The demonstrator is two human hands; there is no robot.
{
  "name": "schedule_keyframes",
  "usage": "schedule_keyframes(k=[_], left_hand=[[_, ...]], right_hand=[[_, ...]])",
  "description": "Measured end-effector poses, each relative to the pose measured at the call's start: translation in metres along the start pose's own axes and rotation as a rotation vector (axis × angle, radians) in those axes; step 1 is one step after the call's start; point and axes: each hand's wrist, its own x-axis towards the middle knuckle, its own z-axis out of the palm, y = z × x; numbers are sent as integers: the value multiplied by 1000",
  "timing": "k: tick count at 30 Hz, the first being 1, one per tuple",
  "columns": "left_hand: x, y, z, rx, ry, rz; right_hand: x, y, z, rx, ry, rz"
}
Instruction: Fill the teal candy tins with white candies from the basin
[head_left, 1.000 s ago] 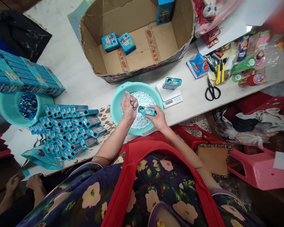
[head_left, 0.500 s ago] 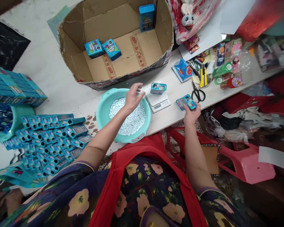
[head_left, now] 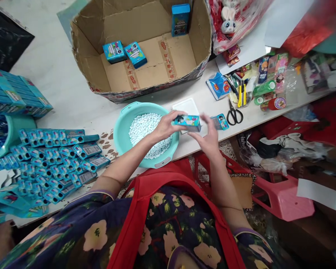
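Observation:
My left hand (head_left: 165, 127) grips a small blue tin (head_left: 187, 122) by its left end, holding it above the right rim of the teal basin (head_left: 123, 119) of white tablets (head_left: 145, 129). My right hand (head_left: 208, 136) is just right of the tin, fingers spread and blurred, near its right end. A second blue tin (head_left: 220, 121) lies on the table beside that hand. The white scale (head_left: 186, 105) behind the held tin has a bare platform.
A cardboard box (head_left: 201, 45) with three blue cartons stands behind. Rows of blue tins (head_left: 58, 157) lie to the left, beside a teal tub (head_left: 22, 125) and stacked cartons (head_left: 14, 93). Scissors (head_left: 235, 114), cutters and clutter sit right. Pink stools (head_left: 282, 198) stand below the table edge.
My left hand lifted the tin off the scale and brought it toward me. My right hand set its tin down on the table and moved left to the lifted tin.

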Motion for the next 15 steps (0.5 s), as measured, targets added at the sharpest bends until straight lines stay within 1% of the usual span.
schedule_keyframes(k=[1,2,3,5,6,8,10,12,13,15], left_hand=[[-15,4,-2,-161,15,-64],[-27,6,-3,-340,60,-134],[-38,7,-4,-524,127,-205],[-52,7,-6,-846,287,-322],[-56,6,-8,-959,357,-368],[-59,4,-9,-1100,446,-456],[-59,1,-8,-1177,485,-552],[-58,-3,-5,-1226,503,-636],[-58,-4,-3,-1243,516,-654],[-57,-8,-1,-1246,533,-647]], right_hand=[[-1,-10,4,37,-105,6],[-2,-18,8,60,-183,7],[-5,-26,11,67,-226,-2],[-12,-38,16,28,-221,-48],[-15,-43,18,-12,-201,-79],[-21,-47,22,-103,-181,-127],[-25,-47,25,-186,-194,-134],[-26,-46,28,-216,-211,-115],[-27,-45,29,-206,-213,-96],[-28,-44,29,-147,-201,-57]])
